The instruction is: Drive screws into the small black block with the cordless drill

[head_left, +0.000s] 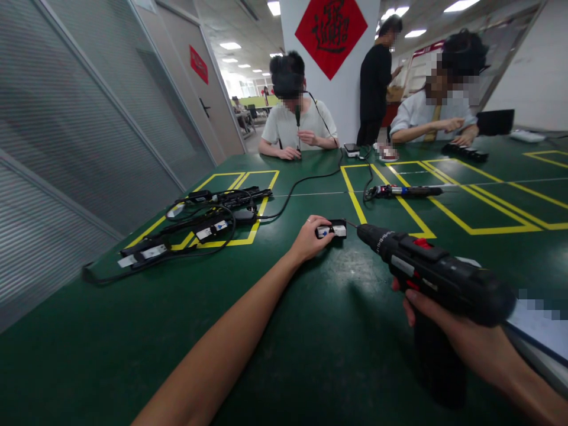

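In the head view, my left hand grips a small black part with a white label on the green table. My right hand is wrapped round the handle of a black and red power drill. The drill points left, and its thin bit reaches the right end of the small black part. Whether the bit touches it or stops just short, I cannot tell.
Black devices and cables lie on the left of the table. Beyond my hands is a slim wired tool. Two seated people work across the table, one holding a screwdriver; another person stands behind. Papers lie at the right.
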Motion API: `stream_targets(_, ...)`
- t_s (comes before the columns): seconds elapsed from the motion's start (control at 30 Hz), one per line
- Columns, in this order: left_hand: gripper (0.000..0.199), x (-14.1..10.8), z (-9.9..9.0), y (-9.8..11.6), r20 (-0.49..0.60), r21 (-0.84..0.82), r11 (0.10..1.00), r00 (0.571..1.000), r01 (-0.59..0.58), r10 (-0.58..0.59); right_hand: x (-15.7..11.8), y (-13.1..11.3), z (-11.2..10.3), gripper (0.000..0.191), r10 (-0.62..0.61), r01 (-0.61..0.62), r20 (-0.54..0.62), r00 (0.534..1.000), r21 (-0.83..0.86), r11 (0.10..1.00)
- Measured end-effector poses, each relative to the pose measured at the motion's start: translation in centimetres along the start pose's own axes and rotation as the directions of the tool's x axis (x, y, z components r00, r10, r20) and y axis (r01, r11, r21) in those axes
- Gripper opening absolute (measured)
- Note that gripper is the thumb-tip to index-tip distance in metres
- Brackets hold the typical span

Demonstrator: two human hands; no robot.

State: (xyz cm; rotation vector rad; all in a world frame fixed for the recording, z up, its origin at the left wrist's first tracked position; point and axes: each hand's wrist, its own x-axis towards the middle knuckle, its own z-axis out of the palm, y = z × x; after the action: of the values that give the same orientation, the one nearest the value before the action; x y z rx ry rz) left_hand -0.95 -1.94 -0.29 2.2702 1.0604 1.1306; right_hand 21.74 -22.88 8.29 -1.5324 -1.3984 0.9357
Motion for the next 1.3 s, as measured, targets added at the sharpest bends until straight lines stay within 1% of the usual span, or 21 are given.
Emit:
stream_targets(0.1, 0.028, 0.1, 0.0, -0.3, -0.007, 0.011, 0.999, 0.999, 0.034, -0.034, 0.0, 0.3, -0.1, 0.020, 0.012, -0.012, 0.046, 0.999, 0.001, 1.000)
stream_targets(0.3, 0.028, 0.1, -0.1, -0.2, 0.001, 0.022, 0.999, 0.999, 0.037, -0.037, -0.2, 0.3, 0.2, 0.019, 0.030, -0.031, 0.022, 0.999, 0.005, 1.000)
stream_targets(0.37, 0.028, 0.1, -0.2, -0.1, 0.006, 0.017, 0.999, 0.999, 0.036, -0.037, -0.2, 0.1, 0.4, 0.018, 0.025, -0.025, -0.006, 1.000, -0.004, 1.000)
stream_targets(0.43, 0.028, 0.1, -0.2, -0.2, 0.003, 0.014, 0.999, 0.999, 0.034, -0.034, -0.2, 0.1, 0.5, 0.018, 0.022, -0.023, -0.021, 1.000, -0.028, 0.999)
stream_targets(0.5, 0.027, 0.1, -0.1, -0.3, -0.002, 0.015, 0.999, 0.999, 0.033, -0.033, -0.1, 0.2, 0.4, 0.019, 0.014, -0.014, 0.004, 1.000, -0.090, 0.996)
stream_targets(0.57, 0.027, 0.2, 0.0, -0.4, 0.002, 0.018, 0.999, 0.999, 0.036, -0.036, 0.0, 0.3, 0.3, 0.028, -0.009, 0.013, 0.024, 1.000, -0.183, 0.983)
stream_targets(0.63, 0.028, 0.3, 0.0, -0.6, 0.008, 0.021, 0.999, 0.999, 0.040, -0.040, 0.1, 0.3, 0.3, 0.045, -0.073, 0.080, 0.035, 0.997, -0.254, 0.964)
stream_targets(0.73, 0.028, 0.3, 0.1, -0.7, 0.007, 0.021, 0.999, 0.999, 0.042, -0.042, 0.2, 0.0, 0.3, 0.066, -0.204, 0.217, 0.076, 0.976, -0.297, 0.930)
stream_targets(0.8, 0.027, 0.3, 0.1, -0.7, 0.003, 0.015, 0.999, 0.999, 0.035, -0.035, 0.3, -0.4, 0.4, 0.076, -0.253, 0.279, 0.125, 0.959, -0.307, 0.910)
stream_targets(0.93, 0.028, 0.4, 0.0, -0.8, 0.004, -0.006, 1.000, 1.000, 0.029, -0.029, 0.7, -1.7, 0.6, 0.088, -0.235, 0.308, 0.246, 0.940, -0.326, 0.894)
stream_targets(1.0, 0.029, 0.4, 0.0, -0.9, 0.007, -0.014, 0.999, 0.999, 0.038, -0.038, 1.1, -2.2, 0.9, 0.090, -0.237, 0.314, 0.260, 0.936, -0.314, 0.896)
stream_targets(1.07, 0.029, 0.4, 0.0, -0.8, 0.010, -0.022, 0.999, 0.999, 0.044, -0.044, 1.3, -2.5, 1.4, 0.087, -0.274, 0.324, 0.200, 0.941, -0.291, 0.900)
stream_targets(1.13, 0.028, 0.5, 0.0, -0.8, 0.018, -0.030, 0.998, 0.999, 0.049, -0.049, 1.3, -2.3, 1.8, 0.075, -0.294, 0.310, 0.100, 0.951, -0.279, 0.909)
stream_targets(1.17, 0.028, 0.5, 0.0, -0.8, 0.022, -0.033, 0.998, 0.998, 0.053, -0.052, 1.2, -2.1, 1.9, 0.064, -0.262, 0.271, 0.068, 0.963, -0.267, 0.925)
stream_targets(1.2, 0.028, 0.5, 0.0, -0.7, 0.025, -0.035, 0.998, 0.998, 0.058, -0.057, 1.1, -1.8, 1.9, 0.051, -0.203, 0.212, 0.061, 0.977, -0.243, 0.947)
stream_targets(1.27, 0.028, 0.5, 0.0, -0.7, 0.030, -0.034, 0.997, 0.997, 0.067, -0.066, 0.6, -1.2, 1.6, 0.027, -0.047, 0.064, 0.104, 0.993, -0.165, 0.984)
stream_targets(1.3, 0.029, 0.4, 0.0, -0.7, 0.031, -0.033, 0.997, 0.997, 0.069, -0.068, 0.4, -0.8, 1.4, 0.021, 0.011, 0.004, 0.129, 0.992, -0.118, 0.993)
